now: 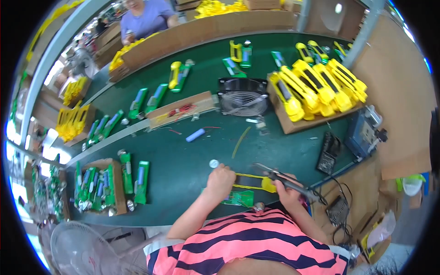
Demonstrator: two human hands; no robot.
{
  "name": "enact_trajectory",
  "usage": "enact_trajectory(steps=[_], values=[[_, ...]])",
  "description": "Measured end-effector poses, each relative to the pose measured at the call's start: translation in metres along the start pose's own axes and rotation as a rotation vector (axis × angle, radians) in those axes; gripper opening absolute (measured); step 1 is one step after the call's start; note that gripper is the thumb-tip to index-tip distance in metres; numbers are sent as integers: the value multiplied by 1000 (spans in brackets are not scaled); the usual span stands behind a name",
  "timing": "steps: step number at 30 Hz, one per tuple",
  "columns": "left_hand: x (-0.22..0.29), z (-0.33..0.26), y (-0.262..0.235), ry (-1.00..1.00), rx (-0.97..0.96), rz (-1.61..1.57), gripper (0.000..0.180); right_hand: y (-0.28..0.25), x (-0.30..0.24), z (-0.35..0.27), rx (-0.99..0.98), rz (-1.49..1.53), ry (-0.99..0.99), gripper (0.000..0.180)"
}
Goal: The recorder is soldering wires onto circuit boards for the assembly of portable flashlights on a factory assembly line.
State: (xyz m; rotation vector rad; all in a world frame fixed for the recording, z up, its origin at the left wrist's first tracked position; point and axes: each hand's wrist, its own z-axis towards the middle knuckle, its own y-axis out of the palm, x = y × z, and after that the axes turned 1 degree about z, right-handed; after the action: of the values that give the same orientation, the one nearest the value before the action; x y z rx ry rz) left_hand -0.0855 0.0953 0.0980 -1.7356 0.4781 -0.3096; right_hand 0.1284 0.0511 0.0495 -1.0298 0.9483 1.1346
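Note:
My left hand [220, 183] is closed around the left end of a yellow plastic housing [267, 184] with a dark panel in its middle. My right hand [288, 190] grips a soldering iron [298, 187], its metal tip pointing left above the housing. The right fingers are also close to the housing's right end; whether they touch it I cannot tell. Just below the housing lies a green circuit board [240, 198], with a round silvery part [259, 206] beside it near my striped shirt. A small white disc [213, 163] is just beyond my left hand.
A carton of yellow housings [293, 123] stands at the back right, beside a black fan [243, 101]. Green boards fill a box [120, 192] on the left. A blue cylindrical cell [195, 134] lies mid-table. At right are a multimeter [328, 153] and a blue box-shaped unit [364, 133].

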Motion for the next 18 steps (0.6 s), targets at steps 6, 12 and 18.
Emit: enact_trajectory(steps=[6, 12, 18], values=[[15, 5, -1, 31, 57, -60, 6, -25, 5, -19, -84, -270, -143, 36], [15, 3, 5, -2, 75, -9, 7, -17, 7, -19, -226, -353, -240, 57], [-1, 2, -2, -51, -37, 92, 8, -8, 10, -10, -254, -314, -195, 55]])
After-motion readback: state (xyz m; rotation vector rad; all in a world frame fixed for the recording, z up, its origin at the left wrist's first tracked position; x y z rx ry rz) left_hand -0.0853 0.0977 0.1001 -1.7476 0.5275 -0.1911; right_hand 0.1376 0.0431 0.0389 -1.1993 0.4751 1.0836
